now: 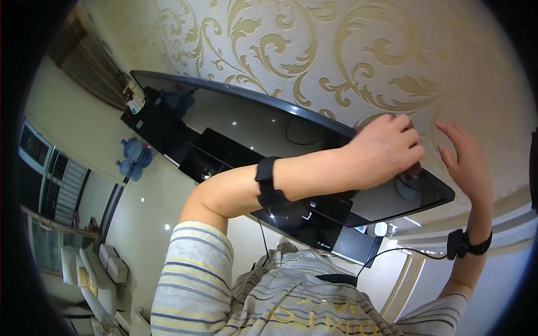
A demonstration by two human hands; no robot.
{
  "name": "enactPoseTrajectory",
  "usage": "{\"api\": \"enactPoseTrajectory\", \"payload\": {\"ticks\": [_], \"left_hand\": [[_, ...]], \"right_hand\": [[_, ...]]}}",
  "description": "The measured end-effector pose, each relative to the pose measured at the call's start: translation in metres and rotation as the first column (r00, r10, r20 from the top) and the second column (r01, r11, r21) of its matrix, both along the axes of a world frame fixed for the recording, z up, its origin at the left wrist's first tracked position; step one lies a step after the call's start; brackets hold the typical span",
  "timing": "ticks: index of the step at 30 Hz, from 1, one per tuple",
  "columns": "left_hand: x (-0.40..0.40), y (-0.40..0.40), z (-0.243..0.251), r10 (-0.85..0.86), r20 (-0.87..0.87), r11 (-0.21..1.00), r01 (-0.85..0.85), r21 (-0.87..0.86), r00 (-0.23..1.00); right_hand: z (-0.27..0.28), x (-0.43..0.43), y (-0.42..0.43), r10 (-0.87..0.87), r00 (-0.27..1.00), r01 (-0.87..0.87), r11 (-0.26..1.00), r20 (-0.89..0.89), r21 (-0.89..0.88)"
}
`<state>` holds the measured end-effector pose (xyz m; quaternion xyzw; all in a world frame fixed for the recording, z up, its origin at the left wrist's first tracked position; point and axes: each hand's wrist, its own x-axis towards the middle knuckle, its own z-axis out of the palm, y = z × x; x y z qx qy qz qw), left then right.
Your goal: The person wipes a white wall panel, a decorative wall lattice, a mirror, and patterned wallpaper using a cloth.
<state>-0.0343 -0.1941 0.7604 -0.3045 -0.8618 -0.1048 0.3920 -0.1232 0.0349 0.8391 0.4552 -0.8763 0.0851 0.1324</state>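
Observation:
My left hand [388,147] reaches across my body to the upper right part of a flat-screen television [311,143]. Its fingers curl down at the top edge, and the palm side is hidden, so I cannot tell whether anything is held there. Further right, my right hand [466,164] is raised in front of the patterned wallpaper [286,46]. The fingers of that hand are apart, slightly blurred, with nothing between them. Both wrists wear a black strap, and a black cable [403,249] runs from the right one. The dark glossy screen shows reflections.
Below the television stands a low black cabinet [313,235] with a glossy top. A white round object [380,229] is near its right end. Large blue water bottles [136,151] stand on the floor at left, with a pale sofa [94,281] farther off. A brown curtain [88,63] hangs upper left.

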Motion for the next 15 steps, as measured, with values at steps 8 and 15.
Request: {"api": "enactPoseTrajectory", "payload": {"ticks": [8, 15], "left_hand": [[0.039, -0.079, 0.008, 0.374, 0.083, 0.926, -0.377, 0.028, 0.924], [0.062, -0.152, 0.008, 0.538, 0.107, 0.836, -0.546, 0.061, 0.836]], "right_hand": [[-0.036, 0.020, 0.017, 0.114, 0.988, -0.112, 0.993, 0.105, -0.028], [-0.055, 0.028, 0.002, 0.164, 0.964, -0.150, 0.985, 0.207, -0.082]]}}
